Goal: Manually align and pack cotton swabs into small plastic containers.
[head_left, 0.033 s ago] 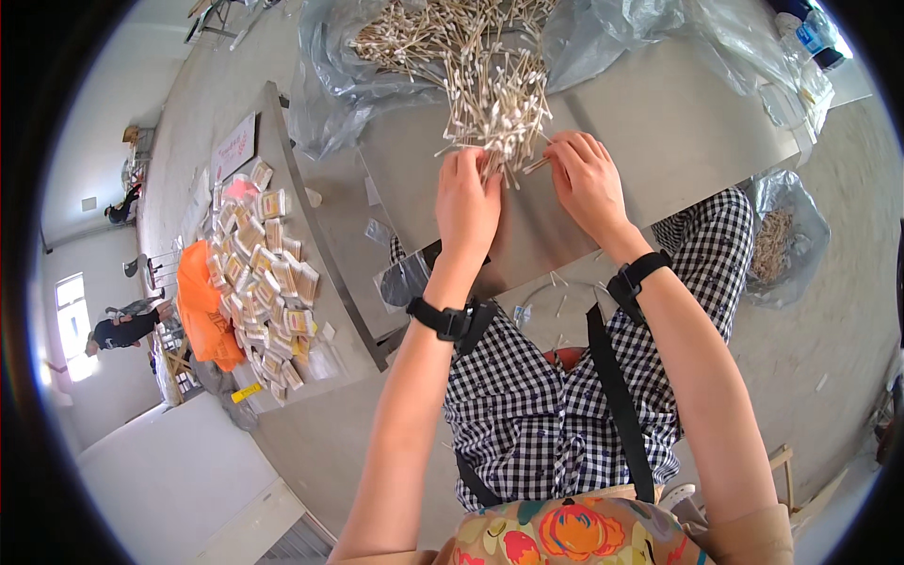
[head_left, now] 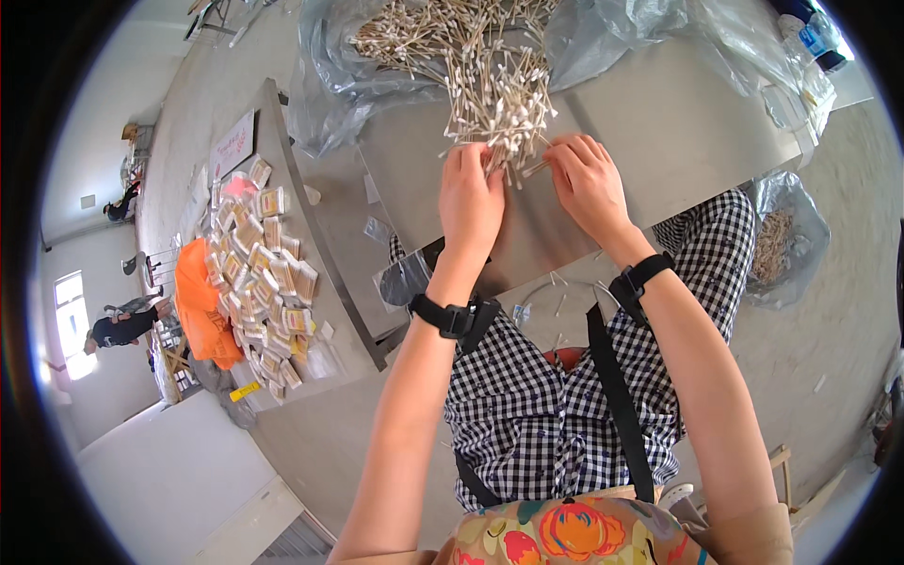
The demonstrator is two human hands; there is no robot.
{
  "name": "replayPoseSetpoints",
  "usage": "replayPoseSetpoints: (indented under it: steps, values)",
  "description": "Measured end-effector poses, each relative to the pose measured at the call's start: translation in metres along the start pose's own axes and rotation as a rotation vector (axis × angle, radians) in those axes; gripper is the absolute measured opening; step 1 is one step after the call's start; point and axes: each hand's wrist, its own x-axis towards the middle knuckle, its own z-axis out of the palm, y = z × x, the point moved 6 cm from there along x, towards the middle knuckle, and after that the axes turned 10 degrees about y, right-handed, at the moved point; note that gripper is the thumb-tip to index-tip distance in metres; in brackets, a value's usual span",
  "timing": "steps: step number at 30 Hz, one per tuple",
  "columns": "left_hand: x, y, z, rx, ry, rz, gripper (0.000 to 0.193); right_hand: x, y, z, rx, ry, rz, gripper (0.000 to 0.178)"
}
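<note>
A heap of cotton swabs [head_left: 504, 104] with wooden sticks and white tips spreads over the metal table [head_left: 659, 122] in front of me. At the heap's near edge, my left hand [head_left: 471, 202] is closed, with swabs between its thumb and fingers. Just to the right, my right hand [head_left: 590, 184] pinches a few swabs, whose ends stick out to the left of its fingertips. The fingertips of both hands are partly hidden, so how many swabs each holds cannot be made out.
Clear plastic bags [head_left: 612, 38] lie around the heap. On a side table at left are many small swab packs [head_left: 268, 273] and an orange bag [head_left: 202, 306]. A plastic bag of swabs [head_left: 777, 240] stands at right. Another person [head_left: 127, 328] is far left.
</note>
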Motion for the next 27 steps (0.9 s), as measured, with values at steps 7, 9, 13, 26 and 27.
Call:
replayPoseSetpoints:
  steps: [7, 9, 13, 26, 27]
  values:
    - [-0.001, -0.006, 0.013, -0.084, 0.040, -0.039, 0.029, 0.003, -0.014, -0.003, 0.073, -0.078, -0.060, 0.016]
    - [-0.005, -0.001, 0.010, -0.076, 0.102, 0.039, 0.029, 0.003, -0.014, -0.003, 0.053, -0.089, -0.034, 0.018]
    - [-0.010, 0.001, 0.010, -0.125, 0.073, 0.018, 0.029, 0.002, -0.020, 0.000, 0.061, -0.169, -0.102, 0.024]
    - [-0.023, -0.002, -0.003, -0.154, 0.071, 0.006, 0.024, 0.001, -0.020, 0.002, 0.007, -0.149, -0.209, 0.033]
    - [-0.026, -0.003, -0.005, -0.142, 0.061, -0.013, 0.023, -0.001, -0.020, 0.002, 0.004, -0.140, -0.212, 0.033]
